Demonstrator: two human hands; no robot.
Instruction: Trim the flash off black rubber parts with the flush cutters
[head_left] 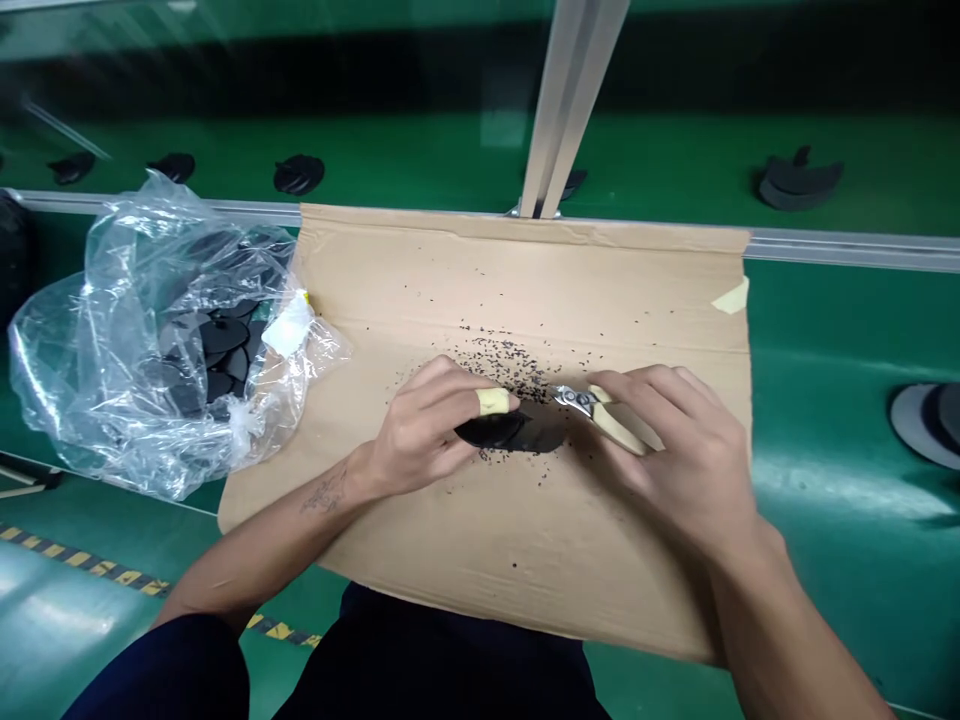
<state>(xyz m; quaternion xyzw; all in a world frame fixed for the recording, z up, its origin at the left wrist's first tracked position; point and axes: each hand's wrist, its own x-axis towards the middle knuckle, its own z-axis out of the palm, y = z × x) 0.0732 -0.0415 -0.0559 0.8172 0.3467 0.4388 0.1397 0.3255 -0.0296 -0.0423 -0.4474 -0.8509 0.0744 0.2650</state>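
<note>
Head view: left hand (420,430) grips a black part (517,432) mid-cardboard (525,560); right hand (675,440), at its 3 o'clock, clasps nippers (592,408). Trimming seems underway; next snip needs the tips on the edge.

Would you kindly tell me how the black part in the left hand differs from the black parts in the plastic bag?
The black part in the left hand lies single and bare on the cardboard sheet, beside the cutters; the bagged parts lie stacked inside the clear plastic bag. Both look flat and black.

One head view looks steeply down, close over the cardboard sheet (525,540)
</note>
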